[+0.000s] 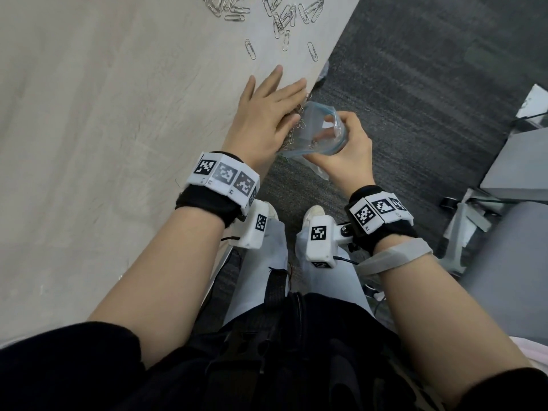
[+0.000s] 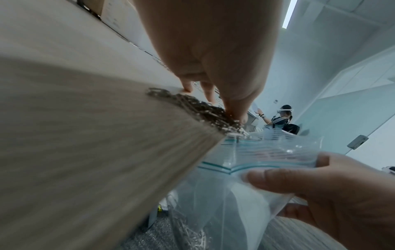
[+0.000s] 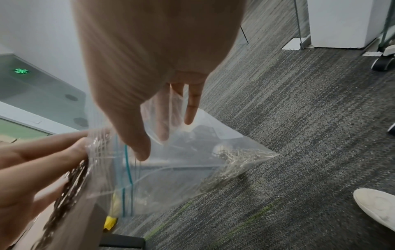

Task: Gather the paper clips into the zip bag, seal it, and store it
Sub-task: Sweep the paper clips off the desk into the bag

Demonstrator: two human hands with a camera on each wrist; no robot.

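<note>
My right hand (image 1: 345,146) grips the open mouth of a clear zip bag (image 1: 318,129) with a teal seal strip, held just below the table's edge. Several silver paper clips (image 3: 237,160) lie in the bag's lower corner. My left hand (image 1: 267,114) lies flat with straight fingers on a heap of paper clips (image 2: 200,110) at the table edge, right beside the bag's mouth (image 2: 256,152). More loose paper clips (image 1: 278,16) are scattered farther up the light wooden table (image 1: 103,129).
Dark grey striped carpet (image 1: 400,99) lies below the table edge. One stray clip (image 3: 276,195) is on the carpet near my white shoe (image 3: 376,206). Grey furniture and a chair castor (image 1: 447,201) stand at the right. Another person (image 2: 282,118) works far off.
</note>
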